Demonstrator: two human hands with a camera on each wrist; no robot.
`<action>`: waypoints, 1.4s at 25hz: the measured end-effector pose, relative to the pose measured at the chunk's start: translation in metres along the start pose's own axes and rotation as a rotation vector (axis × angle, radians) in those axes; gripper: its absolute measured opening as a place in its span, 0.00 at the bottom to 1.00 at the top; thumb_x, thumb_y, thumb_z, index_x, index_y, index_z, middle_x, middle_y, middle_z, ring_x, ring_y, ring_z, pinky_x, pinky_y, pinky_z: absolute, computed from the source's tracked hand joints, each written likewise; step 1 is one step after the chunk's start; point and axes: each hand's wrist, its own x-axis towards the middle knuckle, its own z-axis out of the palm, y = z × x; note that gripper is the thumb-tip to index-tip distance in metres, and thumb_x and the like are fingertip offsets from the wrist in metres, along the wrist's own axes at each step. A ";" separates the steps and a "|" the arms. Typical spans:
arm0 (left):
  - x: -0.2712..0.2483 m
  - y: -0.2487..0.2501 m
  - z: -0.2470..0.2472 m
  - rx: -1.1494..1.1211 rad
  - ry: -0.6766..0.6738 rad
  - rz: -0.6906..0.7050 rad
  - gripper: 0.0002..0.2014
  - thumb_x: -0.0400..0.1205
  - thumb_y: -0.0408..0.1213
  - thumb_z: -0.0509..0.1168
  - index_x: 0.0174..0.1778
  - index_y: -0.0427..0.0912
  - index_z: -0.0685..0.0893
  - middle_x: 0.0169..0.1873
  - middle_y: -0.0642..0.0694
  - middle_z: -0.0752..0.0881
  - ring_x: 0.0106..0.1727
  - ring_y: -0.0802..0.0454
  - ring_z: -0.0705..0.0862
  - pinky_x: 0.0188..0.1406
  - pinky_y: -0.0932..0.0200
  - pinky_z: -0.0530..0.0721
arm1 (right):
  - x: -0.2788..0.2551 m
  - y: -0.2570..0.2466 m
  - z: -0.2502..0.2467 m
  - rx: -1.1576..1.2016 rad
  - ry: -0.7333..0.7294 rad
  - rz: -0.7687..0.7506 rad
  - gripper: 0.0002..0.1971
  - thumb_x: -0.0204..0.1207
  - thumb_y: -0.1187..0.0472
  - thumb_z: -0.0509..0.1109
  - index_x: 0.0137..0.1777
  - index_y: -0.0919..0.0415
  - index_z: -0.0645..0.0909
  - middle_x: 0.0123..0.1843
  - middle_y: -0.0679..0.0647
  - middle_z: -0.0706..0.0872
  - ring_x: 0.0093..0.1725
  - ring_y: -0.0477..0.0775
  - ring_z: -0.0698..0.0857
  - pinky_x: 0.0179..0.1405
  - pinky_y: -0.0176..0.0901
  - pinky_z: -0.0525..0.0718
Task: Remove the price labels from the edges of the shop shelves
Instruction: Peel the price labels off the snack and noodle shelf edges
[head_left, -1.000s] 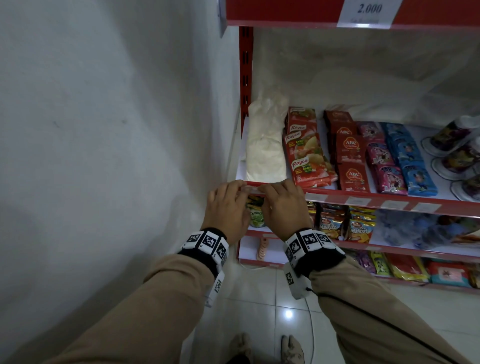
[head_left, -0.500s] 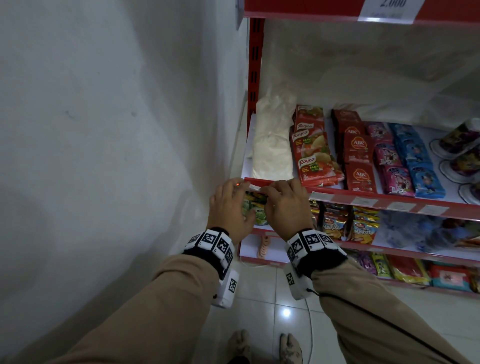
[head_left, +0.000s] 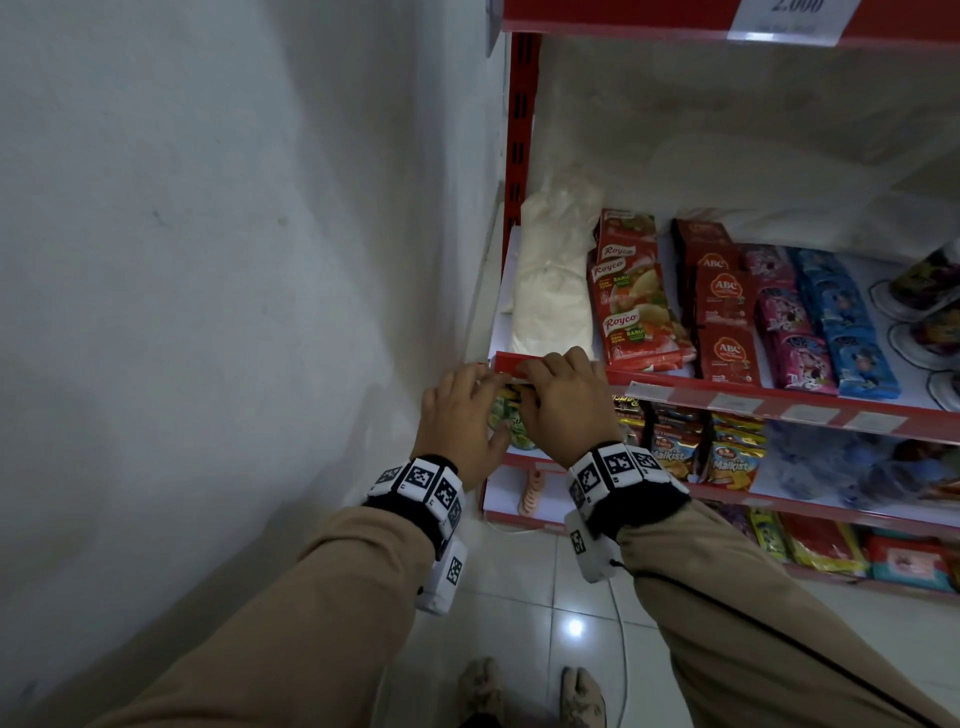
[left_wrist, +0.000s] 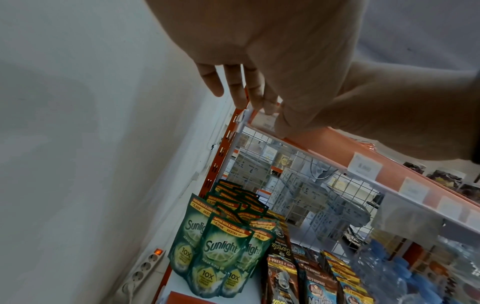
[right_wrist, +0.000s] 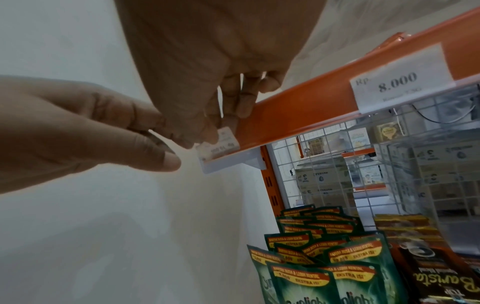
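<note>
A small white price label (right_wrist: 221, 144) sits in the clear strip at the left end of the red shelf edge (head_left: 727, 387). My right hand (head_left: 550, 376) lies over that edge and pinches the label (left_wrist: 265, 121) between thumb and forefinger. My left hand (head_left: 467, 400) is just to its left at the shelf's corner, near the wall. Its fingers (left_wrist: 255, 96) are fairly straight and touch the top of the edge, and its thumb (right_wrist: 166, 162) holds nothing. Several more labels (head_left: 735, 402) remain along the same edge to the right. Among them is one reading 8.000 (right_wrist: 400, 82).
A white wall (head_left: 234, 260) stands close on the left. Sachets (head_left: 628, 306) and a white bag (head_left: 550, 280) fill the shelf above the edge, and green Sunlight pouches (left_wrist: 221, 248) stand on the shelf below. The upper shelf carries a 2.000 label (head_left: 789, 21). A power strip (left_wrist: 142, 269) lies by the wall.
My left hand has slid a little left, off the front of the edge to the shelf's corner. The right hand stays on the label at the same spot.
</note>
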 end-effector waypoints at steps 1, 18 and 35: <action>-0.001 0.000 0.000 0.002 -0.005 -0.008 0.28 0.74 0.43 0.68 0.72 0.46 0.74 0.67 0.45 0.74 0.67 0.44 0.71 0.60 0.49 0.68 | 0.001 0.001 0.000 0.017 -0.013 0.001 0.11 0.74 0.60 0.65 0.53 0.61 0.84 0.48 0.58 0.85 0.51 0.64 0.79 0.47 0.54 0.75; 0.021 0.031 -0.004 -0.348 0.112 -0.155 0.11 0.85 0.49 0.58 0.58 0.50 0.81 0.55 0.52 0.82 0.58 0.52 0.81 0.62 0.49 0.66 | -0.007 0.012 -0.012 1.525 0.064 0.661 0.12 0.74 0.76 0.70 0.57 0.75 0.78 0.42 0.63 0.86 0.40 0.57 0.86 0.46 0.48 0.87; 0.026 0.020 -0.008 0.052 0.111 0.009 0.08 0.81 0.48 0.61 0.54 0.54 0.79 0.48 0.57 0.83 0.52 0.52 0.80 0.56 0.50 0.60 | 0.004 0.044 -0.024 0.659 0.272 0.178 0.06 0.74 0.70 0.70 0.44 0.59 0.84 0.39 0.50 0.88 0.38 0.50 0.85 0.39 0.45 0.83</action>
